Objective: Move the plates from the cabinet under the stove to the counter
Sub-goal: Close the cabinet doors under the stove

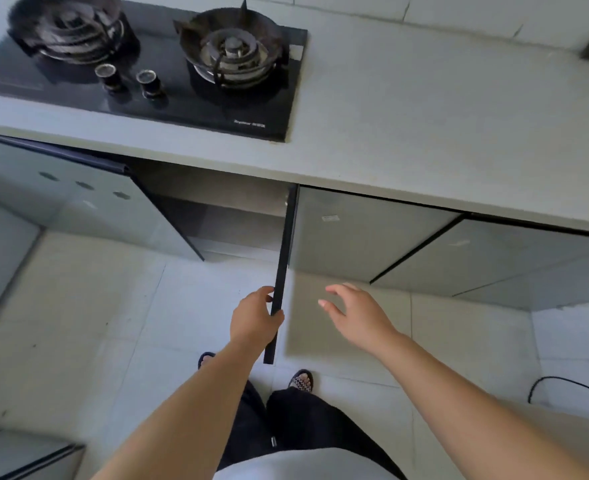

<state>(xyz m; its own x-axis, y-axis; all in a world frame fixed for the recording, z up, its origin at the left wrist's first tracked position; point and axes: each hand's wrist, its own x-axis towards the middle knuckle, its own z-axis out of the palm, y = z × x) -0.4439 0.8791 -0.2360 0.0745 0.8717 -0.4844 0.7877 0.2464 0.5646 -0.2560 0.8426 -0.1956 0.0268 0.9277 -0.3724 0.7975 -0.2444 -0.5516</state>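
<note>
We saw the left hand [254, 318] curled round the black edge of the swung-out cabinet door [282, 258]; the right hand [357, 315] hovered just beside, fingers spread, above the floor [95, 306].

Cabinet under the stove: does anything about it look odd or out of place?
Nothing looks damaged. Its grey doors stand open, the left hand gripping the right door's black edge, but the visible part inside shows no plates.
</note>
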